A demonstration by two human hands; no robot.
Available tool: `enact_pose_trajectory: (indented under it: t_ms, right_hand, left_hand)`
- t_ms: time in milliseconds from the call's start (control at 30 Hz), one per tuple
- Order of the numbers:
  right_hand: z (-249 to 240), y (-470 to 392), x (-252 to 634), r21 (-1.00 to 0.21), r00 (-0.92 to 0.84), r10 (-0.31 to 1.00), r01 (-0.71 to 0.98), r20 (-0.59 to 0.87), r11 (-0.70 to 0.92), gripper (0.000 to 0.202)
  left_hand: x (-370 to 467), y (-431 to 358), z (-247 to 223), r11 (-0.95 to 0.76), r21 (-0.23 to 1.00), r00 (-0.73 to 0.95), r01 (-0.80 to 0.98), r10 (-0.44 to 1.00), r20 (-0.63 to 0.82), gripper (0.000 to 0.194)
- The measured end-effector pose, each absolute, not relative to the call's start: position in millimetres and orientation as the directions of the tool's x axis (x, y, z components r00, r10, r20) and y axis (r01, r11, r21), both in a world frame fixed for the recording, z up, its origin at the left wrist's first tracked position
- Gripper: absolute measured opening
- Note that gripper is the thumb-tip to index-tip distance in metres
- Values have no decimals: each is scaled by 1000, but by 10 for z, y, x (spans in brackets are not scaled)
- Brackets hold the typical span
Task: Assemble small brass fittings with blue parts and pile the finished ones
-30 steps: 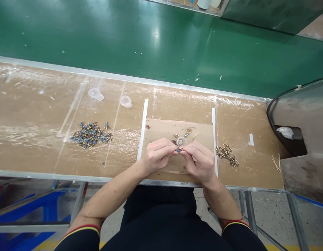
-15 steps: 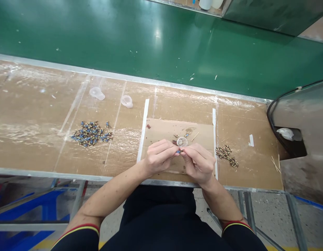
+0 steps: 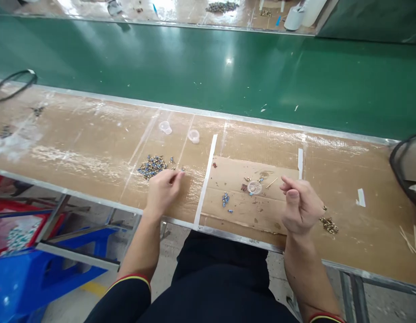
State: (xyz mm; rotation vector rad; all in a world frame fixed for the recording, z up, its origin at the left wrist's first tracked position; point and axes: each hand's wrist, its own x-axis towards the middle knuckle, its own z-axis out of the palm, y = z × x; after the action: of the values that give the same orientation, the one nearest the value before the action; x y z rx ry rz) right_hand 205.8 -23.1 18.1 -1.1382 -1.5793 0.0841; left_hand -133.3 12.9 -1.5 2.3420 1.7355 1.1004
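Note:
My left hand is closed in a pinch beside a pile of small blue-and-gold metal parts. A bit of blue shows at its fingertips, apparently one such part. Over the right edge of a cardboard sheet, my right hand has its fingers curled and thumb bent in; anything inside is hidden. Between the hands on the sheet stands a small clear cup with a thin stick in it. Several blue parts lie to the cup's left. Gold-coloured parts are heaped just right of my right hand.
Two clear plastic cups rest near the back of the bench. White tape strips flank the sheet. A wooden stick lies by the cup. Beyond the bench runs a green surface; a black cable loops at right.
My hands have parted from over the sheet, where they held a small blue part together. The left went left to the pile, the right moved rightward. The view has shifted left.

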Motion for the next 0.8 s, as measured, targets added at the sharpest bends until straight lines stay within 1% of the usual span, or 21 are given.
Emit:
enact_pose_trajectory:
  t_ms: [67,100,167,200,267,300,333,400,433,500,533,600,700,800]
  right_hand:
    - [210,-245,2033,-585,60,692,590,720,557,26]
    - [222,-250,2019,-577,37,690,582,723,573,24]
    - [234,-249,2007,-564,12,686,580,727,588,22]
    - [233,-240,2013,-563,9,692,589,722,580,20]
    - [215,-204,2050,-574,10,730,626,684,529,18]
    - [198,-180,2077,-577,5,759,652,651,491,17]
    - [177,-155,2109,-578,-6,792,680,611,451,15]
    - [125,-105,2170,-574,-38,852,723,523,384,14]
    - [97,-85,2196,-572,-58,873,734,484,366,15]
    - [46,-56,2235,-570,-108,898,740,425,359,18]
    - [26,-47,2248,-568,-134,903,737,408,366,18]
    - [3,-39,2262,-563,-180,903,729,390,389,17]
    - [8,-40,2262,-566,-212,902,718,377,406,16]
    - [35,-49,2225,-574,-221,902,709,372,410,17]
  left_hand:
    - [-1571,131,-79,-262,353,84,898,890,447,34]
    - [-1635,135,-102,-232,335,67,913,896,439,37]
    - [-1646,143,-110,-235,338,44,912,872,487,44]
    - [-1597,141,-94,-269,351,44,897,844,535,47]
    - [-1414,120,-35,-403,375,95,835,776,624,50]
    - [-1295,103,1,-490,376,158,787,748,645,47]
    - [-1170,86,34,-578,373,256,726,730,634,41]
    - [-934,64,79,-705,360,493,611,695,524,18]
    - [-836,66,86,-744,353,592,567,666,454,13]
    - [-695,99,74,-789,340,718,513,611,335,25]
    - [-650,127,60,-806,332,758,491,583,294,29]
    - [-601,193,35,-840,312,818,444,522,240,31]
    - [-567,282,43,-870,279,876,407,458,149,27]
    - [-535,344,97,-869,261,891,420,450,64,22]
